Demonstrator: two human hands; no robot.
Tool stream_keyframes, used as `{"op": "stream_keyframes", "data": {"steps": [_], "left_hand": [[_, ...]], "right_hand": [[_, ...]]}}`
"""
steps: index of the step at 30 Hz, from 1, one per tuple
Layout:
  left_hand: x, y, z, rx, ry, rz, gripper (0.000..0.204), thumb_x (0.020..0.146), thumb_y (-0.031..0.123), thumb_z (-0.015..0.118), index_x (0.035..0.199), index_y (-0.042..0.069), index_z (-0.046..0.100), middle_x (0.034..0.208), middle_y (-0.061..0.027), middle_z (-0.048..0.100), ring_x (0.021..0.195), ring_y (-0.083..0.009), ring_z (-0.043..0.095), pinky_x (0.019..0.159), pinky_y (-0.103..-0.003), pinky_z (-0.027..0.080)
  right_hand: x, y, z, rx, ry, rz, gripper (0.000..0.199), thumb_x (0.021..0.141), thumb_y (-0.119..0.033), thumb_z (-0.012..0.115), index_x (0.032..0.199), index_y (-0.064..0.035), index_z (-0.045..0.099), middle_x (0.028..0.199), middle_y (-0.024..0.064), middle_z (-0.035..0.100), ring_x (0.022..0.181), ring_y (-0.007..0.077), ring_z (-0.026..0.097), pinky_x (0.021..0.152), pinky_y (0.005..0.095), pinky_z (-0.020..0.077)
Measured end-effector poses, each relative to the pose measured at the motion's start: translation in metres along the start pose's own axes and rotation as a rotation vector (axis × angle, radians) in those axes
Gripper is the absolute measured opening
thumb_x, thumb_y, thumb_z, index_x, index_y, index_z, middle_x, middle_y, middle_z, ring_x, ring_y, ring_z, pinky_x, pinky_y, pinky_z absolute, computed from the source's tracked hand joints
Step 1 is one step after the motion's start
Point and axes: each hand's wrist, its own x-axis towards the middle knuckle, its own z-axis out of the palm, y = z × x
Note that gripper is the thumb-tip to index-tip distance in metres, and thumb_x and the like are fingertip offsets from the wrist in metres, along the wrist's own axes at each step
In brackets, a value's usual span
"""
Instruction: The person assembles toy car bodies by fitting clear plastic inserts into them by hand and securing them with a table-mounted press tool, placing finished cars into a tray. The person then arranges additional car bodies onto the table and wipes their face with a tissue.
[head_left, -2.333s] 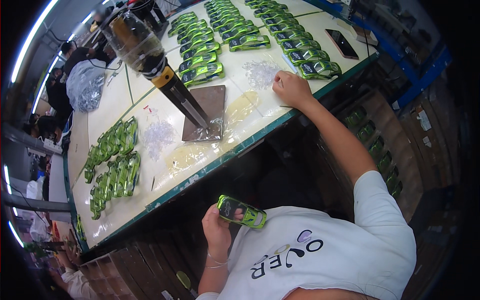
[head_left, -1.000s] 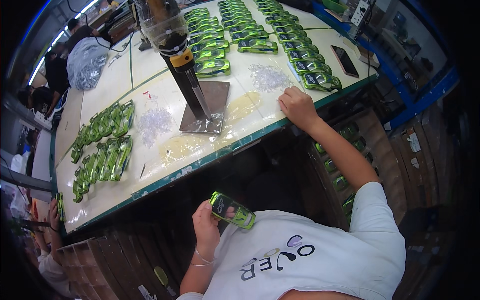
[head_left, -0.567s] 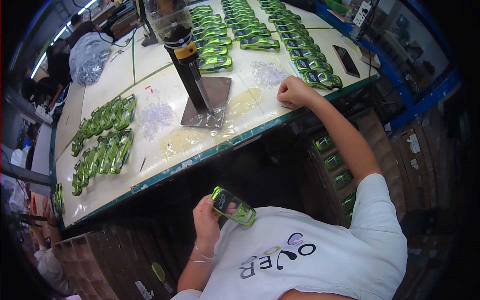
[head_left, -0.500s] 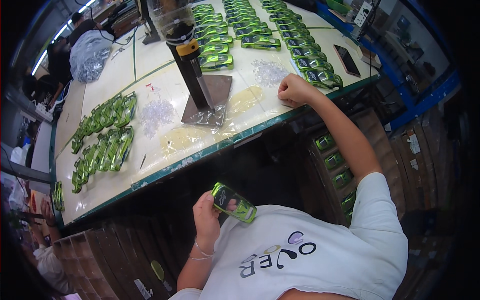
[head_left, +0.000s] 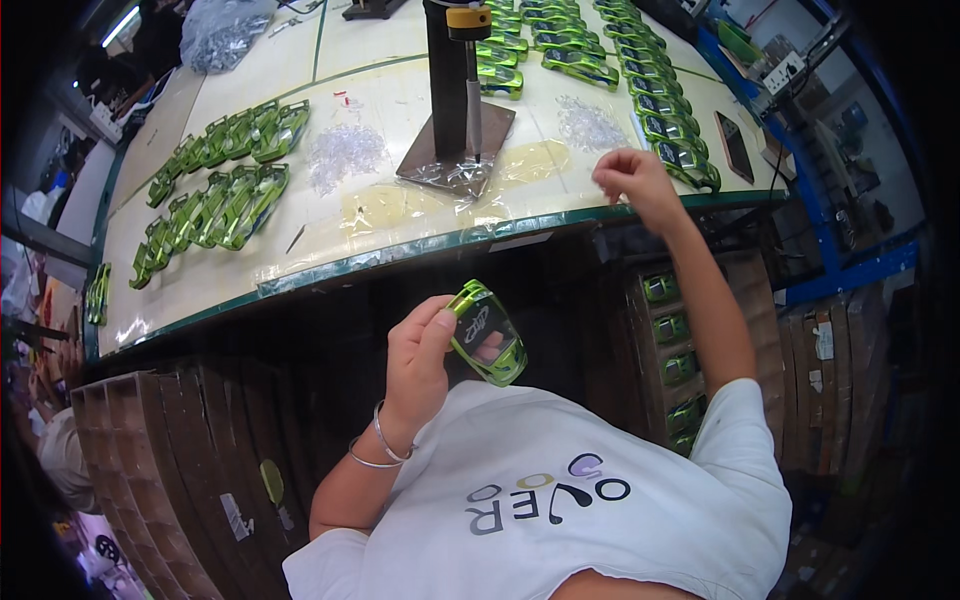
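Observation:
My left hand [head_left: 412, 352] grips a bright green toy car body shell [head_left: 498, 368] with dark windows, tilted in front of my shirt. The fingertips show through its clear window. Above the table's front edge at the right, my right hand [head_left: 642, 188] is raised with its fingers curled in; anything small between them is too hard to see. Closest to that hand lie a pile of small clear plastic pieces [head_left: 590, 126] and a long row of green car shells [head_left: 662, 105]. A second clear pile [head_left: 346, 157] sits left of the upright stand [head_left: 447, 90].
The stand carries a yellow-and-black clamp [head_left: 468, 22] and a slim rod above a brown base plate [head_left: 418, 158]. More shells [head_left: 228, 208] line the table's left. A phone [head_left: 733, 146] lies far right. Compartmented boxes [head_left: 125, 470] stand below, some holding green shells [head_left: 672, 328].
My right hand has lifted off the table edge, its fingers loosening slightly. My left hand has raised the car shell and turned it more upright. The whole view has shifted.

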Motion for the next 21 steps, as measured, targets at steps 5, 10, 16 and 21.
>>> {"op": "stream_keyframes", "data": {"steps": [5,10,16,21], "left_hand": [[0.000,0.007,0.016,0.166,-0.048,-0.003,0.029,0.085,0.016,0.037,0.096,-0.008,0.048,0.080,-0.0130,0.058,0.068,-0.0148,0.059,0.062,-0.024,0.048],[0.002,0.012,0.020,0.367,-0.095,0.109,0.027,0.085,0.016,0.039,0.095,-0.006,0.051,0.078,-0.0069,0.057,0.066,-0.0075,0.052,0.057,-0.019,0.041],[0.003,0.010,0.020,0.429,-0.092,0.164,0.024,0.086,0.014,0.039,0.095,-0.004,0.051,0.072,-0.0049,0.057,0.060,-0.0048,0.050,0.051,-0.018,0.040],[0.001,0.013,0.020,0.553,-0.096,0.177,0.023,0.085,0.013,0.039,0.096,-0.004,0.051,0.071,-0.0057,0.056,0.059,-0.0062,0.049,0.052,-0.019,0.040]], "right_hand": [[-0.066,-0.045,0.065,0.248,-0.377,-0.254,0.007,0.068,0.002,0.061,0.071,0.0009,0.055,0.080,0.0075,0.056,0.070,0.0103,0.052,0.061,0.0199,0.0421],[-0.072,-0.056,0.074,0.132,-0.432,-0.346,0.006,0.068,0.002,0.061,0.070,-0.0003,0.056,0.084,0.0092,0.056,0.073,0.0119,0.053,0.064,0.0216,0.0432],[-0.068,-0.053,0.073,0.161,-0.501,-0.309,0.008,0.067,0.002,0.062,0.070,0.0003,0.055,0.084,0.0095,0.056,0.073,0.0117,0.054,0.064,0.0210,0.0447],[-0.066,-0.059,0.071,0.045,-0.550,-0.295,0.008,0.067,0.003,0.062,0.071,0.0005,0.055,0.084,0.0094,0.055,0.074,0.0125,0.055,0.067,0.0212,0.0460]]}}
